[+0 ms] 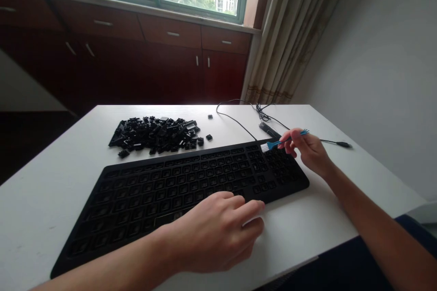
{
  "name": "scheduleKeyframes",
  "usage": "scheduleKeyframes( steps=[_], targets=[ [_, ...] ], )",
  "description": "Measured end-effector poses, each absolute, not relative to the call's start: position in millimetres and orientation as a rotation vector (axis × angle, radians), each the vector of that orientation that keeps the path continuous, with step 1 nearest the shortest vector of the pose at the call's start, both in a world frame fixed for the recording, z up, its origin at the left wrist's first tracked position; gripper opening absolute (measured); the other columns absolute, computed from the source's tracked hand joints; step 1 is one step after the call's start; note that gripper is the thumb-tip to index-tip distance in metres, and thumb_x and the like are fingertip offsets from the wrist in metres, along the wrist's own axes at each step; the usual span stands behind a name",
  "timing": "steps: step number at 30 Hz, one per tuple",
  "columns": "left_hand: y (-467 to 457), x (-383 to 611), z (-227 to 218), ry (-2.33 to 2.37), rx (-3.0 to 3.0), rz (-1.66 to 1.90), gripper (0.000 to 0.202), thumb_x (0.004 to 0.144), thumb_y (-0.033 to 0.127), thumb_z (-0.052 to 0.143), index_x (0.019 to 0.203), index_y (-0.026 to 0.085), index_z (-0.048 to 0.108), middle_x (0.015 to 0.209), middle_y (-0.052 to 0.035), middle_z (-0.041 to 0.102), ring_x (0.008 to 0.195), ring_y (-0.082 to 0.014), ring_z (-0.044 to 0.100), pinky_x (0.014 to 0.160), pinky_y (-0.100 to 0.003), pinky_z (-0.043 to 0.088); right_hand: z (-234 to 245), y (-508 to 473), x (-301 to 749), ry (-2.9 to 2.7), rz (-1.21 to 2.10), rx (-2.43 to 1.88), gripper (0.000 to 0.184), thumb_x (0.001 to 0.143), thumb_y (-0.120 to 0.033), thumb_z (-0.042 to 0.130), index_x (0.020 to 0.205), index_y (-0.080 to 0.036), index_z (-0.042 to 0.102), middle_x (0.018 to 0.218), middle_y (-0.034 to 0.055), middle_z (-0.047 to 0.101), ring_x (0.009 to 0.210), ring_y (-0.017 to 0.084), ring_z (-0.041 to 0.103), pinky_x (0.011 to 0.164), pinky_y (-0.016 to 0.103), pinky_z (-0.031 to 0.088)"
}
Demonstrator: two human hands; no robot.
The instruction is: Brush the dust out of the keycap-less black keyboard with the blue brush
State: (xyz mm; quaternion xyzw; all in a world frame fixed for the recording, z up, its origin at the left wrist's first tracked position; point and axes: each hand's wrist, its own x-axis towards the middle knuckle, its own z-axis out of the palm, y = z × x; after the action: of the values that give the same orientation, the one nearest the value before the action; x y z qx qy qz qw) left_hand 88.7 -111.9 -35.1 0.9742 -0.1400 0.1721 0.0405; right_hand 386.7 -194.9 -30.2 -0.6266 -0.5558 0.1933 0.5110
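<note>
A black keyboard (177, 186) with its keycaps removed lies diagonally across the white table (51, 182). My left hand (218, 229) rests on the keyboard's near edge, fingers curled loosely and pressed against the frame, holding it steady. My right hand (305, 150) pinches a small blue brush (285, 140) with white bristles. The bristle tip touches the keyboard's upper right corner. A pile of loose black keycaps (155, 135) lies on the table behind the keyboard.
The keyboard's black cable (235, 120) loops across the back of the table to a USB plug (343, 144). A small black tool (269, 131) lies near the brush. Two stray keycaps (209, 137) sit apart from the pile. Wooden cabinets, window and curtain stand behind.
</note>
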Motion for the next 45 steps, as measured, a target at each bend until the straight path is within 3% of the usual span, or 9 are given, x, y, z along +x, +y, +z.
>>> scheduleKeyframes(
  steps=[3,7,14,20,24,31,37,41,45],
  targets=[
    [-111.8,88.3,-36.6,-0.431,2.982,0.538,0.016,0.097,0.025,0.051,0.098,0.018,0.065,0.127,-0.004,0.067,0.071,-0.0152,0.057,0.062,-0.035,0.05,-33.3,-197.8,386.8,-1.425,0.461,-1.566,0.047,0.106,-0.053,0.042,0.084,-0.021,0.068,0.072,0.0028,0.066,0.062,0.013,0.058,0.055,0.027,0.044],
    [-112.4,88.0,-38.7,-0.418,2.976,0.546,0.016,0.097,0.025,0.051,0.098,0.018,0.066,0.128,-0.004,0.067,0.07,-0.0149,0.056,0.063,-0.035,0.051,-35.4,-200.1,390.0,-1.425,0.163,-1.63,0.05,0.106,-0.051,0.044,0.068,-0.021,0.058,0.062,0.0008,0.055,0.056,0.012,0.05,0.056,0.03,0.041],
    [-112.0,88.3,-38.7,-0.43,2.99,0.532,0.016,0.097,0.026,0.052,0.099,0.018,0.066,0.127,-0.0039,0.067,0.071,-0.0149,0.056,0.062,-0.035,0.05,-35.8,-195.3,387.1,-1.427,0.231,-1.59,0.038,0.106,-0.05,0.046,0.094,-0.022,0.069,0.079,0.003,0.069,0.065,0.014,0.058,0.057,0.028,0.044],
    [-111.9,88.8,-37.6,-0.426,2.987,0.544,0.016,0.097,0.025,0.051,0.099,0.018,0.066,0.126,-0.0041,0.067,0.071,-0.0148,0.056,0.062,-0.034,0.048,-34.9,-198.9,389.9,-1.315,0.361,-1.601,0.053,0.104,-0.056,0.045,0.068,-0.02,0.059,0.061,0.0004,0.056,0.053,0.012,0.05,0.052,0.029,0.039],
    [-111.9,89.2,-37.0,-0.434,2.987,0.546,0.015,0.098,0.025,0.052,0.097,0.019,0.065,0.123,-0.0051,0.067,0.07,-0.0142,0.055,0.063,-0.033,0.048,-34.5,-199.9,391.8,-1.323,0.412,-1.542,0.05,0.105,-0.054,0.043,0.073,-0.02,0.062,0.062,0.0007,0.056,0.053,0.012,0.051,0.05,0.028,0.039],
    [-111.2,88.2,-37.7,-0.437,2.995,0.547,0.014,0.097,0.026,0.052,0.096,0.019,0.064,0.122,-0.0059,0.067,0.071,-0.0142,0.056,0.064,-0.033,0.048,-29.4,-198.8,386.6,-1.577,-0.179,-1.541,0.026,0.107,-0.035,0.047,0.102,-0.021,0.068,0.084,0.0033,0.066,0.07,0.013,0.059,0.067,0.029,0.047],
    [-111.1,88.6,-38.3,-0.434,2.987,0.554,0.015,0.097,0.025,0.052,0.096,0.018,0.065,0.122,-0.0062,0.067,0.071,-0.014,0.056,0.065,-0.033,0.049,-33.1,-195.7,390.5,-1.254,0.256,-1.451,0.04,0.106,-0.05,0.043,0.089,-0.021,0.065,0.072,0.0017,0.062,0.057,0.012,0.053,0.049,0.027,0.04],
    [-111.8,88.7,-37.7,-0.425,2.993,0.567,0.015,0.097,0.025,0.053,0.097,0.018,0.065,0.12,-0.0069,0.067,0.071,-0.0137,0.057,0.066,-0.032,0.049,-32.8,-196.9,390.7,-1.27,0.589,-1.439,0.047,0.105,-0.053,0.044,0.078,-0.02,0.065,0.067,0.001,0.058,0.054,0.012,0.053,0.047,0.026,0.039],
    [-112.5,88.7,-37.3,-0.428,2.996,0.548,0.014,0.097,0.026,0.053,0.095,0.018,0.065,0.12,-0.007,0.067,0.072,-0.0145,0.057,0.065,-0.033,0.049,-31.2,-197.3,384.4,-1.59,0.276,-1.526,0.029,0.105,-0.04,0.051,0.095,-0.022,0.071,0.08,0.0035,0.067,0.065,0.014,0.06,0.061,0.029,0.048]
  ],
)
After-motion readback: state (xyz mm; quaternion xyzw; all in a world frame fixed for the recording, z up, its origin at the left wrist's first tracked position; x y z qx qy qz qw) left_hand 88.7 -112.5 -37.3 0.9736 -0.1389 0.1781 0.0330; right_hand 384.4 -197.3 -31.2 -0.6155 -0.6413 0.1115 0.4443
